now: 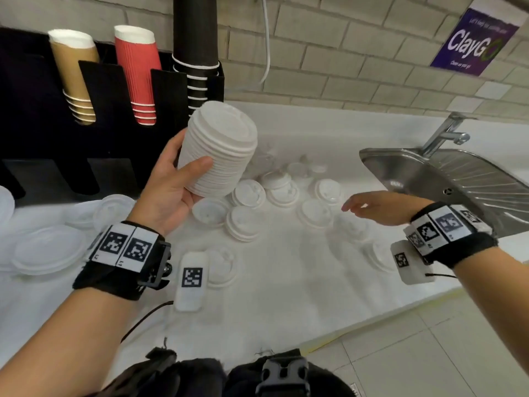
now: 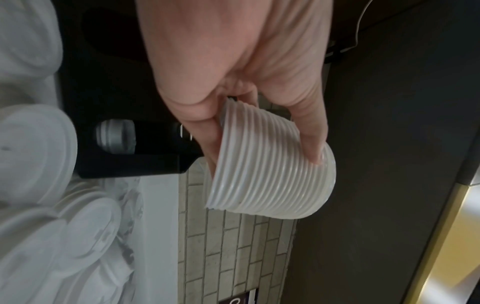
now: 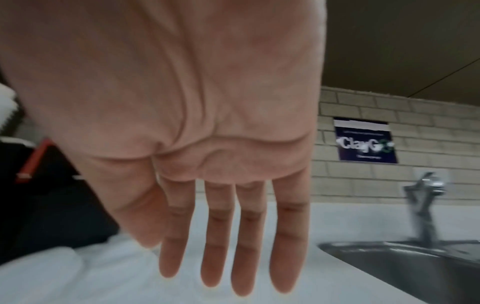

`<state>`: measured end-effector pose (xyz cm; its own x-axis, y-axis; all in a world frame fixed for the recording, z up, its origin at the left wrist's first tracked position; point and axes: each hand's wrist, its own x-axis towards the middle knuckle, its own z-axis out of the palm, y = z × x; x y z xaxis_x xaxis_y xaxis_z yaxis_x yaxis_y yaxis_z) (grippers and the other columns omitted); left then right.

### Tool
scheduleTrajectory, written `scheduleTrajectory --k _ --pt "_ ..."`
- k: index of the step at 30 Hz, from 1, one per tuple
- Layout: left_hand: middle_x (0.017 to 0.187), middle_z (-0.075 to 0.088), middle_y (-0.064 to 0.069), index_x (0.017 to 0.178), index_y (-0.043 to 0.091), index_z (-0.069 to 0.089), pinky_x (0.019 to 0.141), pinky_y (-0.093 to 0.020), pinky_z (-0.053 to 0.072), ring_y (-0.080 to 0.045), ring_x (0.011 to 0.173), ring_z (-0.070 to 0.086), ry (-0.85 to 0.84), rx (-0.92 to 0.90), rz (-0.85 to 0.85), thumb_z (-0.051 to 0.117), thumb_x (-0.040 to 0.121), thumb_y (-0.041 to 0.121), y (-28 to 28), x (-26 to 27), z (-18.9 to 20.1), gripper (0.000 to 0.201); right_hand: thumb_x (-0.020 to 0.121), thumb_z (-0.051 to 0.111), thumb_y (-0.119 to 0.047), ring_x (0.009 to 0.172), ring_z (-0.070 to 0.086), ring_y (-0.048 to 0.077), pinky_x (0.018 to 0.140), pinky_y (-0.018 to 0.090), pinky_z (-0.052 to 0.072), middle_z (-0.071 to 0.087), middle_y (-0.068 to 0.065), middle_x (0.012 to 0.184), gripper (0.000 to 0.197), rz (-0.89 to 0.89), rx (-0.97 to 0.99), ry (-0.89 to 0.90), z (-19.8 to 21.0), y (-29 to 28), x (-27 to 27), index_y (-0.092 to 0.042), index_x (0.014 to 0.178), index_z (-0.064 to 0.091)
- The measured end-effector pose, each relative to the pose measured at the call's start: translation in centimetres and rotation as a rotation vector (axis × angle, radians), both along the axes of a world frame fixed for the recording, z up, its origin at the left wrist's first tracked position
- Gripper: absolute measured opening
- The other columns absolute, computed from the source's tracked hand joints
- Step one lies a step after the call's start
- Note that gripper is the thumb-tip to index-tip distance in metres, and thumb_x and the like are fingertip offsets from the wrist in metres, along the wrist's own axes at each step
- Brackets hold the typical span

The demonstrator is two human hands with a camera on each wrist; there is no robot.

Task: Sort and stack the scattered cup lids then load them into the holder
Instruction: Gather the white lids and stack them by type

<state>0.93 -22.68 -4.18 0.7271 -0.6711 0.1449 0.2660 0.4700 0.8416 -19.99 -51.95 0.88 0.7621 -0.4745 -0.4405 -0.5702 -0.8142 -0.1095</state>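
Note:
My left hand (image 1: 183,179) grips a tall stack of white cup lids (image 1: 220,147), lifted above the counter and tilted, just right of the black holder (image 1: 114,110). In the left wrist view the thumb and fingers (image 2: 309,131) wrap that lid stack (image 2: 270,170). My right hand (image 1: 369,206) hovers flat with straight fingers (image 3: 215,236) and holds nothing, above loose white lids (image 1: 315,212) scattered on the white counter (image 1: 286,282). Larger flat lids (image 1: 48,250) lie at the left.
The holder carries brown cups (image 1: 74,73), red cups (image 1: 137,73) and black cups (image 1: 197,53) in its upper slots. A steel sink (image 1: 458,179) with a tap (image 1: 446,133) sits at the right. A brick wall (image 1: 343,67) runs behind. The counter's front edge drops to a tiled floor (image 1: 415,353).

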Motion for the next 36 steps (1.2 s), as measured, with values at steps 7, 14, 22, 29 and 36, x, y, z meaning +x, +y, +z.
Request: scheduleTrajectory --k 7,14,22,29,36 --pt "0.120 0.066 0.011 0.135 0.030 0.047 0.079 -0.032 0.059 -0.013 0.115 0.064 -0.071 0.004 0.026 0.058 0.088 0.011 -0.1 0.8 -0.2 0.052 0.085 0.067 -0.041 0.114 0.051 0.020 0.100 0.032 0.038 0.052 0.001 0.129 0.049 -0.149 -0.105 0.263 -2.6 -2.6 -3.7 -0.027 0.128 0.047" --pt "0.125 0.064 0.011 0.131 0.035 0.051 0.079 -0.028 0.058 -0.013 0.117 0.063 -0.094 0.026 0.002 0.060 0.086 0.013 -0.6 -0.1 -0.5 0.052 0.066 0.083 -0.045 0.074 0.051 0.013 0.062 0.025 0.041 0.051 -0.001 0.103 0.081 -0.204 -0.122 0.229 -5.3 -2.4 -5.2 -0.020 0.127 0.036" --pt "0.124 0.064 0.011 0.131 0.036 0.051 0.077 -0.026 0.058 -0.011 0.114 0.064 -0.088 0.022 0.003 0.063 0.080 0.017 -1.0 -0.7 -0.5 0.056 0.069 0.081 -0.047 0.097 0.055 0.014 0.086 0.028 0.043 0.050 -0.007 0.117 0.076 -0.029 0.141 -0.048 -4.1 0.7 -2.5 -0.035 0.131 0.039" --pt "0.129 0.061 0.008 0.135 0.034 0.050 0.078 -0.026 0.057 -0.013 0.118 0.062 -0.077 0.039 -0.014 0.067 0.081 0.017 -1.4 -1.3 -1.0 0.059 0.091 0.053 -0.051 0.130 0.043 0.031 0.106 0.043 0.037 0.034 0.010 0.146 0.070 -0.082 -0.197 0.185 -5.9 -1.1 0.0 -0.032 0.150 0.021" --pt "0.134 0.059 0.004 0.130 0.036 0.054 0.078 -0.027 0.057 -0.013 0.117 0.063 -0.039 0.055 -0.026 0.071 0.075 0.020 -1.7 -2.1 -1.3 0.059 0.092 0.052 -0.051 0.107 0.056 0.039 0.086 0.042 0.041 0.033 0.014 0.135 0.059 -0.164 -0.234 0.131 -7.5 -2.2 0.9 -0.036 0.141 0.024"
